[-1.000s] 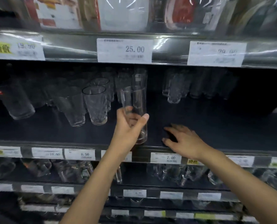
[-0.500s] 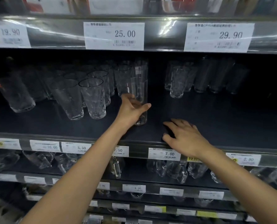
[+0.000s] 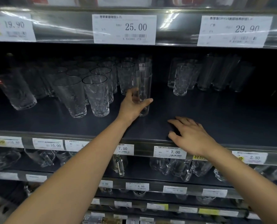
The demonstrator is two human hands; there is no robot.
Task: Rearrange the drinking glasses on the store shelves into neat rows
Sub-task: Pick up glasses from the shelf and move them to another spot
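Head view: the left hand (image 3: 133, 104) reaches into the dark middle shelf (image 3: 223, 117) and its grip is closed round the lower part of a tall glass (image 3: 144, 84), thumb across the front, fingers behind it. The glass stands upright, just right of a block of textured glasses (image 3: 96, 96) that fills the left part of the shelf, and in front of another tall glass with a label (image 3: 143, 65) on it. Its base is at the shelf or just above it; I cannot tell which. The right hand (image 3: 190, 136) lies near the shelf's front edge, above the 7.00 tag (image 3: 170, 152). Its grip is open, fingers spread and flat, holding nothing. A second cluster of glasses (image 3: 183, 80) stands further back on the right, with a bare stretch of shelf between the two groups.

The step in hand looks like placing this tall glass into line at the right end of the left block. The next move likely calls for lining it up squarely with the labelled glass behind, then letting go gently so the narrow glass does not tip or knock its neighbours. The right cluster looks ragged and probably needs tidying afterwards.
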